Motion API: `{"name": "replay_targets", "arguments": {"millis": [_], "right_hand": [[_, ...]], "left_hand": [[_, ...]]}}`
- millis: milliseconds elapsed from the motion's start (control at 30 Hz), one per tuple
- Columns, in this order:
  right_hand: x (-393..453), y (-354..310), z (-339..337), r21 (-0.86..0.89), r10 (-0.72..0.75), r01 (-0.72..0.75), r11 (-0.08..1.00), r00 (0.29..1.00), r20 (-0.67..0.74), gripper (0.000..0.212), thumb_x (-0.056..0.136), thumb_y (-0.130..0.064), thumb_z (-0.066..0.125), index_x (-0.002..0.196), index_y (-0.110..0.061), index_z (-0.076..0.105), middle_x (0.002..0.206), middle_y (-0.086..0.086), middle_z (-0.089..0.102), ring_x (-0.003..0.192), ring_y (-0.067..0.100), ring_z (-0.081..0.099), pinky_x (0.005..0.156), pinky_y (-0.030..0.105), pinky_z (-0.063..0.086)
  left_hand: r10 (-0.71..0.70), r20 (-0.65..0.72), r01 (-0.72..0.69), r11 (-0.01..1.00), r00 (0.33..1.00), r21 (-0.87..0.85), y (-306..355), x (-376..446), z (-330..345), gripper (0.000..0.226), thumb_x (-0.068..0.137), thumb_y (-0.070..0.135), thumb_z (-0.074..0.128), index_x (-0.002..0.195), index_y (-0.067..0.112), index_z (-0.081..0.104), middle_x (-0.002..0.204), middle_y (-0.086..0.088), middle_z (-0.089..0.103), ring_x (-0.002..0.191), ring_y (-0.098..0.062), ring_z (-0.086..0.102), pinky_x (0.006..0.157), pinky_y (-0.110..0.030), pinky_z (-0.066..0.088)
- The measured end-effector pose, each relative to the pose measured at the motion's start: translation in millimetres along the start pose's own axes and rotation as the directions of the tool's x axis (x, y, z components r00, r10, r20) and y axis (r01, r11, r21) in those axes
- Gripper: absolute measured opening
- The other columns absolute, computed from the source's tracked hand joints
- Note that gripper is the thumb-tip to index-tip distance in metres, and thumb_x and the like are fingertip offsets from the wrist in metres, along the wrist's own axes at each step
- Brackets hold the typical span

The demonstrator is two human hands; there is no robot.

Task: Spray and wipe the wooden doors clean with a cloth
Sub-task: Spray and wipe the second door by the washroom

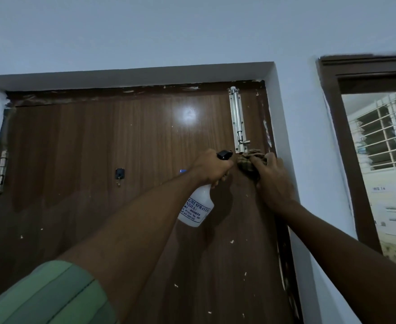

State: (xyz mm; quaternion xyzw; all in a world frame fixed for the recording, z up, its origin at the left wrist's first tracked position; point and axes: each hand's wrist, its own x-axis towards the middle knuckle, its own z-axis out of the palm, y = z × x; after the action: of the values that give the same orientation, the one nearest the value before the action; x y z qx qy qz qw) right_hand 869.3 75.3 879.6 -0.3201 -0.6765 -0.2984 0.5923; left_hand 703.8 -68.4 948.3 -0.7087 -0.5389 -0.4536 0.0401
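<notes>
A pale blue wall (145,31) fills the space above and to the right. A silver bolt (237,118) stands upright near the top corner, a hinge (1,170) sits at the left edge, and a small black hook (119,173) lies between them, lower down. To the right, a dark brown frame (346,148) surrounds a barred window (383,136).

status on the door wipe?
Left hand grips spray bottle. Right hand presses cloth on door, just under latch bolt. Bolt crowds wiping.
</notes>
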Motion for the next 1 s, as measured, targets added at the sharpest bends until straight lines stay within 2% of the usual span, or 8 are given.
{"name": "replay_targets", "arguments": {"millis": [100,200,433,533,667,800,933,1000], "right_hand": [[24,6,-11,0.081,0.099,-0.097,0.992,0.995,-0.015,0.049,0.091,-0.004,0.064,0.138,-0.015,0.057,0.122,0.017,0.051,0.108,0.035,0.052,0.085,0.044,0.053],[35,7,-11,0.075,0.075,-0.074,0.994,0.997,-0.006,0.051,0.088,-0.003,0.065,0.136,-0.018,0.058,0.126,0.013,0.050,0.111,0.031,0.052,0.087,0.042,0.054],[0,12,2,0.047,-0.311,0.308,0.950,0.949,0.056,0.056,0.077,-0.019,0.083,0.128,-0.008,0.063,0.128,0.018,0.057,0.105,0.035,0.059,0.066,0.042,0.059],[31,11,-6,0.080,-0.239,0.238,0.968,0.971,0.007,0.066,0.075,-0.014,0.084,0.136,-0.011,0.058,0.128,0.016,0.052,0.108,0.032,0.057,0.068,0.039,0.060],[47,-8,-2,0.179,-0.204,0.200,0.963,0.979,0.000,0.062,0.078,-0.014,0.083,0.136,-0.018,0.059,0.129,0.014,0.050,0.111,0.031,0.054,0.073,0.038,0.057],[21,-6,8,0.161,-0.434,0.416,0.895,0.895,0.099,0.059,0.077,-0.026,0.086,0.130,-0.019,0.064,0.135,0.012,0.051,0.123,0.032,0.051,0.072,0.038,0.059],[13,13,5,0.144,-0.599,0.582,0.800,0.786,0.153,0.055,0.081,-0.027,0.082,0.133,-0.024,0.065,0.135,0.008,0.056,0.121,0.027,0.052,0.079,0.036,0.054],[19,22,1,0.153,-0.489,0.474,0.867,0.868,0.088,0.048,0.083,-0.022,0.080,0.129,-0.023,0.067,0.127,0.006,0.060,0.114,0.027,0.055,0.080,0.038,0.056]], "left_hand": [[-0.004,-0.015,0.005,1.000,1.000,0.013,8,7,9,0.029,0.100,0.017,0.058,0.083,-0.002,0.070,0.068,-0.012,0.068,0.038,-0.013,0.052,0.041,-0.024,0.043],[0.004,-0.022,-0.004,1.000,1.000,0.003,15,11,18,0.028,0.102,0.017,0.057,0.083,0.001,0.069,0.068,-0.012,0.067,0.037,-0.011,0.051,0.039,-0.024,0.042],[-0.007,-0.122,0.009,1.000,0.992,0.014,6,14,31,0.029,0.107,0.023,0.058,0.086,0.005,0.067,0.066,-0.009,0.064,0.036,-0.006,0.052,0.038,-0.019,0.042],[-0.004,-0.159,0.007,1.000,0.987,0.024,0,16,28,0.029,0.106,0.024,0.059,0.090,0.002,0.069,0.069,-0.012,0.067,0.038,-0.008,0.055,0.040,-0.019,0.043],[-0.013,-0.178,0.019,0.999,0.984,0.029,-11,11,22,0.026,0.105,0.024,0.060,0.093,0.003,0.069,0.072,-0.013,0.069,0.042,-0.011,0.056,0.043,-0.023,0.045],[-0.063,-0.137,0.065,0.998,0.989,0.005,-24,-5,24,0.023,0.105,0.022,0.060,0.098,0.001,0.068,0.071,-0.009,0.066,0.045,-0.012,0.055,0.042,-0.023,0.044],[-0.067,-0.097,0.074,0.994,0.993,0.081,-38,-21,33,0.022,0.104,0.023,0.063,0.098,0.002,0.067,0.072,-0.010,0.067,0.042,-0.007,0.055,0.042,-0.019,0.043],[-0.074,-0.102,0.085,0.991,0.992,0.106,-43,-28,35,0.022,0.103,0.022,0.064,0.098,0.001,0.067,0.074,-0.012,0.067,0.040,-0.004,0.054,0.041,-0.018,0.042]]}}
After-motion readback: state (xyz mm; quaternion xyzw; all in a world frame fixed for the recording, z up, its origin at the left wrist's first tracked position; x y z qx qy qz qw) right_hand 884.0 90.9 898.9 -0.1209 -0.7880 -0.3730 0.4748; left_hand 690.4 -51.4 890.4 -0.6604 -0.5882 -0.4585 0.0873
